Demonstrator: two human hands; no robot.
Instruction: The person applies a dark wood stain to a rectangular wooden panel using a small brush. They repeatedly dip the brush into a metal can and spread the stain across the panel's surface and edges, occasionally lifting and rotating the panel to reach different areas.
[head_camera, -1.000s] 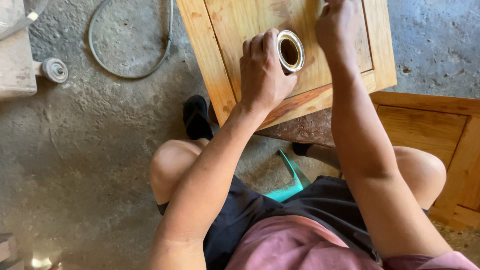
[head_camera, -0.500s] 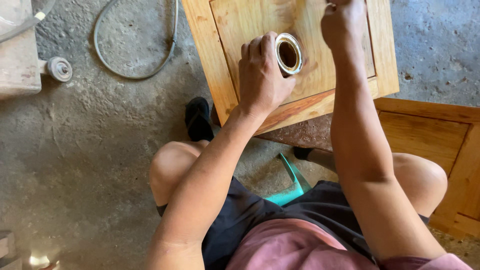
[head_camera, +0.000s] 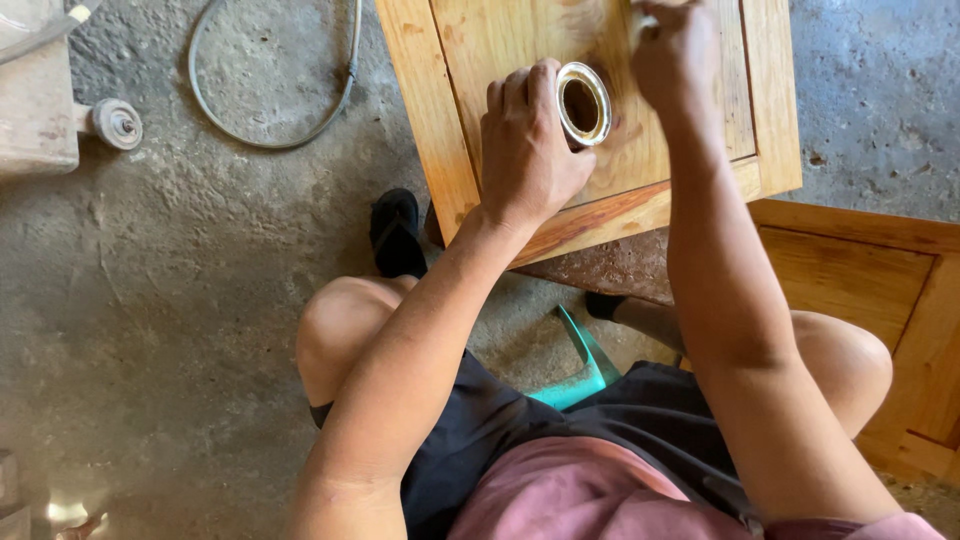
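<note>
My left hand (head_camera: 528, 150) grips a small round metal can (head_camera: 583, 103) with dark liquid inside, standing on a varnished wooden panel door (head_camera: 460, 120). My right hand (head_camera: 675, 50) is closed at the top of the view over the panel's middle, pinching something small and pale that is mostly hidden by the fingers. Both forearms reach forward from my lap. The panel rests on a low rusty support (head_camera: 610, 265) in front of my knees.
A second wooden panel (head_camera: 870, 300) lies at the right. A grey hose (head_camera: 270, 130) loops on the concrete floor at upper left, beside a concrete block with a round fitting (head_camera: 115, 122). A teal stool edge (head_camera: 580, 360) shows between my legs. My black shoe (head_camera: 395, 232) stands beneath the panel.
Both hands keep their places on the panel; the view has shifted slightly, and the right hand sits a little lower in frame.
</note>
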